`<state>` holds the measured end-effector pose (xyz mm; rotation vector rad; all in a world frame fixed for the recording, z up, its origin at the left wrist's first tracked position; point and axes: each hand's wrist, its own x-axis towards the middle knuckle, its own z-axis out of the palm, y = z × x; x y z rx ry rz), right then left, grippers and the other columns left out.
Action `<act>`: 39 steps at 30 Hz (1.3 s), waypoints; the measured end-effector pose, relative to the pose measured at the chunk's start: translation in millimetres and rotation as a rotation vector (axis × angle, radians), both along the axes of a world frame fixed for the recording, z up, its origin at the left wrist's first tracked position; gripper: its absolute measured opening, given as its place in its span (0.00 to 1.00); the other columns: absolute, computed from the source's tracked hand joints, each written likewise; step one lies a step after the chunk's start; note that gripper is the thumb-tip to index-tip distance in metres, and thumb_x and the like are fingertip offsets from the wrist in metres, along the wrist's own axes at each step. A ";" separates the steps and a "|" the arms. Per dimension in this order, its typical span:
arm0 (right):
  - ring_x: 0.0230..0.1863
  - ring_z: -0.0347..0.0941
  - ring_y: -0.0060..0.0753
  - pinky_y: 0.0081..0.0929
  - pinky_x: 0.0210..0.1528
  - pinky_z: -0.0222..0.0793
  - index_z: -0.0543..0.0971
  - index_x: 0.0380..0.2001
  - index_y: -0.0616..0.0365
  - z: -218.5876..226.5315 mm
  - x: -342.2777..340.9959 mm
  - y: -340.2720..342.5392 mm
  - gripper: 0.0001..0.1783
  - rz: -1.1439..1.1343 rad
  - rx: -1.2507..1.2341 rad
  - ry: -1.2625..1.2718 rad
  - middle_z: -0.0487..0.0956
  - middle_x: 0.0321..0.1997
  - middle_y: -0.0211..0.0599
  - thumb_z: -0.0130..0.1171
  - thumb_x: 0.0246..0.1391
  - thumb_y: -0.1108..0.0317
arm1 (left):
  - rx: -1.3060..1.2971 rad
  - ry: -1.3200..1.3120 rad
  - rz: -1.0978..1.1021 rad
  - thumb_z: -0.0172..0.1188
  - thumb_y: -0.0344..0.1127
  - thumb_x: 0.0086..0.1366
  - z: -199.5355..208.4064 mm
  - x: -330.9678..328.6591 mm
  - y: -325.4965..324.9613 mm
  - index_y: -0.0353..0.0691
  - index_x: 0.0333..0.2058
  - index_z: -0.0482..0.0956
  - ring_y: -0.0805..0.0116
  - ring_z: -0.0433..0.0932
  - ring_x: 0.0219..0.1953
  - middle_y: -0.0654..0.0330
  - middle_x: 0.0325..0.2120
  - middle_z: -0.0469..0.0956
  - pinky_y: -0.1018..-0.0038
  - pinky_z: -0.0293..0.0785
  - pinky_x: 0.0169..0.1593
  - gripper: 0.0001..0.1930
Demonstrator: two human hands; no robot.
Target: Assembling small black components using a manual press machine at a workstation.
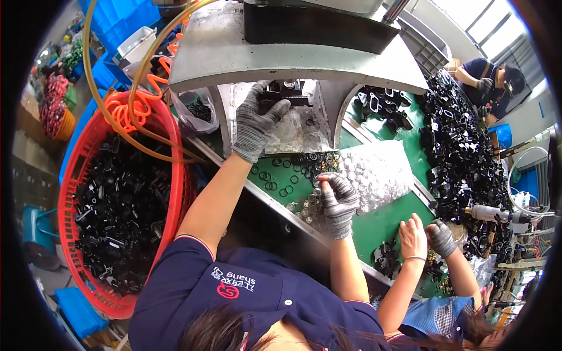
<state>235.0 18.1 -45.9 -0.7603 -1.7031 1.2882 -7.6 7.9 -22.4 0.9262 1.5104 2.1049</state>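
My left hand [256,124], in a grey knit glove, is at the bed of a machine press. Its thumb and fingers close on the left end of a black part [300,100] under the press head. Part of that grip is hidden. Over the green worktop my right hand [339,203], gloved with bare fingertips, has thumb and forefinger pinched together. Whatever is between them is too small to make out. Beneath and beside it lie black rings [271,186], small round clear-and-silver pieces [307,209], and a clear bag [380,171] of similar pieces.
The press body [293,61] arches over the bed. A red basket [69,219] of black parts stands at left, with orange coiled hose [126,114] above it. Black parts [462,158] pile up at right. A co-worker's hands [414,238] are close on my right; another person [489,85] works beyond.
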 end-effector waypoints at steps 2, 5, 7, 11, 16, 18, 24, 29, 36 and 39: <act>0.36 0.74 0.25 0.21 0.42 0.69 0.81 0.34 0.64 0.9 1.2 0.4 0.06 0.002 -0.014 -0.001 0.79 0.35 0.35 0.57 0.54 0.80 | -0.020 -0.007 -0.006 0.66 0.26 0.59 0.7 0.9 0.7 0.36 0.55 0.70 0.71 0.80 0.35 0.55 0.42 0.78 0.78 0.82 0.38 0.25; 0.35 0.74 0.25 0.21 0.41 0.69 0.81 0.33 0.64 1.6 2.9 1.4 0.05 0.011 -0.027 0.002 0.79 0.34 0.36 0.57 0.54 0.79 | -0.029 -0.017 0.001 0.67 0.26 0.59 5.5 4.3 0.9 0.36 0.55 0.70 0.71 0.80 0.35 0.55 0.42 0.78 0.78 0.82 0.39 0.25; 0.35 0.74 0.25 0.21 0.41 0.69 0.81 0.33 0.64 1.4 2.3 0.5 0.05 0.016 -0.019 -0.005 0.79 0.33 0.36 0.57 0.54 0.79 | -0.035 -0.026 0.006 0.67 0.27 0.59 6.6 5.0 -1.3 0.36 0.55 0.70 0.71 0.80 0.35 0.55 0.41 0.78 0.78 0.82 0.39 0.25; 0.35 0.74 0.25 0.21 0.41 0.70 0.82 0.33 0.63 2.7 0.7 -0.2 0.05 0.023 -0.014 -0.008 0.79 0.33 0.36 0.57 0.54 0.79 | -0.005 -0.036 -0.007 0.67 0.27 0.58 9.6 5.2 -1.8 0.36 0.54 0.71 0.70 0.80 0.36 0.55 0.43 0.77 0.77 0.83 0.40 0.25; 0.34 0.74 0.26 0.22 0.40 0.70 0.82 0.33 0.63 2.2 0.3 -1.0 0.05 0.016 -0.006 -0.008 0.79 0.33 0.37 0.57 0.54 0.79 | 0.002 0.033 0.010 0.68 0.28 0.57 13.8 6.5 -2.8 0.36 0.54 0.71 0.70 0.80 0.37 0.57 0.45 0.75 0.77 0.83 0.41 0.26; 0.34 0.74 0.26 0.22 0.40 0.70 0.82 0.33 0.63 0.9 0.9 -1.6 0.05 0.014 0.013 -0.014 0.79 0.33 0.37 0.57 0.54 0.79 | 0.043 0.055 0.018 0.69 0.28 0.57 13.8 6.7 -2.4 0.36 0.54 0.71 0.69 0.80 0.38 0.58 0.46 0.74 0.77 0.83 0.42 0.26; 0.35 0.75 0.25 0.22 0.40 0.71 0.81 0.36 0.63 -12.9 5.1 3.6 0.06 -0.004 -0.079 0.044 0.79 0.34 0.34 0.57 0.55 0.78 | 0.084 -0.049 -0.072 0.69 0.29 0.57 16.1 5.4 -10.8 0.38 0.56 0.70 0.70 0.78 0.42 0.59 0.45 0.75 0.77 0.82 0.43 0.29; 0.37 0.75 0.22 0.20 0.40 0.72 0.79 0.44 0.63 8.6 0.2 7.2 0.12 -0.117 -0.123 0.208 0.79 0.35 0.32 0.59 0.57 0.73 | 0.026 0.004 -0.087 0.70 0.31 0.56 17.2 38.7 -40.3 0.40 0.59 0.68 0.71 0.77 0.45 0.59 0.47 0.76 0.76 0.80 0.44 0.32; 0.33 0.77 0.22 0.18 0.33 0.73 0.75 0.50 0.61 65.2 -17.2 15.1 0.18 0.350 -0.597 0.005 0.80 0.38 0.36 0.60 0.59 0.64 | -0.135 0.648 -0.233 0.67 0.31 0.58 32.3 105.0 -100.7 0.44 0.62 0.65 0.70 0.77 0.44 0.58 0.50 0.75 0.69 0.74 0.51 0.34; 0.32 0.78 0.28 0.22 0.34 0.78 0.73 0.49 0.64 13.5 5.2 62.0 0.17 0.401 -0.798 0.278 0.80 0.41 0.43 0.54 0.62 0.63 | -0.269 0.123 -0.290 0.63 0.26 0.58 38.8 104.0 -132.7 0.44 0.63 0.65 0.72 0.78 0.44 0.56 0.52 0.74 0.74 0.75 0.47 0.33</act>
